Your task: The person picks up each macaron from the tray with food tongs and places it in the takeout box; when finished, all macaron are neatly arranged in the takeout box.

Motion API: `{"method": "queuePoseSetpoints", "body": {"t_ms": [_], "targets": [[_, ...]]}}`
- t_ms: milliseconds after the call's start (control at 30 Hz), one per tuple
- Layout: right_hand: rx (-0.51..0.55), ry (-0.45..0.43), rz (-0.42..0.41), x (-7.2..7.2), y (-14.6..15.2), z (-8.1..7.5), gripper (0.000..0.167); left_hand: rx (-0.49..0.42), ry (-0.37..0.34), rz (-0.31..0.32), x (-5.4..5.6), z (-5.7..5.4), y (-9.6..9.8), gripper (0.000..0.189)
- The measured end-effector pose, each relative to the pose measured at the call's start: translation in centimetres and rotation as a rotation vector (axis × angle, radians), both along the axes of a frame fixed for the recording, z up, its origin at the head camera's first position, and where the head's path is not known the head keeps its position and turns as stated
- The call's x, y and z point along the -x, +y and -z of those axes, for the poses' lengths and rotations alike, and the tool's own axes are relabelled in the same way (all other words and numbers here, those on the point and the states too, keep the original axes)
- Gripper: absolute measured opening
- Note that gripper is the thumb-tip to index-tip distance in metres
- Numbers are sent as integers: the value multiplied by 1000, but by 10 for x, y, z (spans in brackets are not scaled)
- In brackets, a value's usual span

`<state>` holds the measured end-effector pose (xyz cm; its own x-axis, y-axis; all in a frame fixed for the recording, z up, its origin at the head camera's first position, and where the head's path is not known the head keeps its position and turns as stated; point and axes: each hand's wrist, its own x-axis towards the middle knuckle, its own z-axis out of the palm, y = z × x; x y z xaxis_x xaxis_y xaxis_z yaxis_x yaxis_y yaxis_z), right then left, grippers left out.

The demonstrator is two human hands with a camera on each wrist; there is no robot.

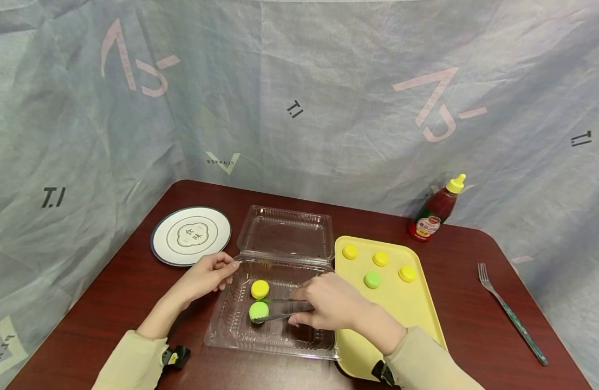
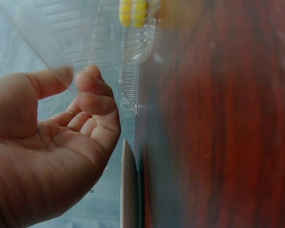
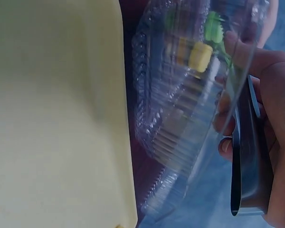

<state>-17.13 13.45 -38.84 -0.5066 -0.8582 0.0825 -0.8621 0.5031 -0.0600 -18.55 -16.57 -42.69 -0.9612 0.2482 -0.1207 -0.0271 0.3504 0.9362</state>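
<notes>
A clear hinged plastic container lies with its lid folded back. My left hand pinches the container's left rim between thumb and forefinger, as the left wrist view shows. My right hand holds metal tongs and reaches over the container. Between the tong tips is a green macaron, inside the container on the left. Just behind it sits a yellow macaron. To the right, a yellow tray carries another green macaron and several yellow macarons.
Left of the container is a white plate with a dark rim. A red sauce bottle with a yellow cap stands at the back right. A fork lies near the table's right edge. A grey cloth hangs behind the table.
</notes>
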Motion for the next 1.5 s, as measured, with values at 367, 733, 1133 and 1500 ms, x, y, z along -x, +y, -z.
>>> {"method": "queuePoseSetpoints", "body": {"t_ms": [367,733,1133,1500], "targets": [[-30,-2,4,-4,-8,6,33,3,2,0,0,-1,0,26],[-29,3,7,-6,-10,10,34,2,-4,-1,-1,-2,1,26],[-2,13,-4,-6,-10,12,37,-1,-5,3,-1,-2,0,27],[-2,-6,10,-6,-10,11,42,3,-3,2,-1,-2,0,27]]}}
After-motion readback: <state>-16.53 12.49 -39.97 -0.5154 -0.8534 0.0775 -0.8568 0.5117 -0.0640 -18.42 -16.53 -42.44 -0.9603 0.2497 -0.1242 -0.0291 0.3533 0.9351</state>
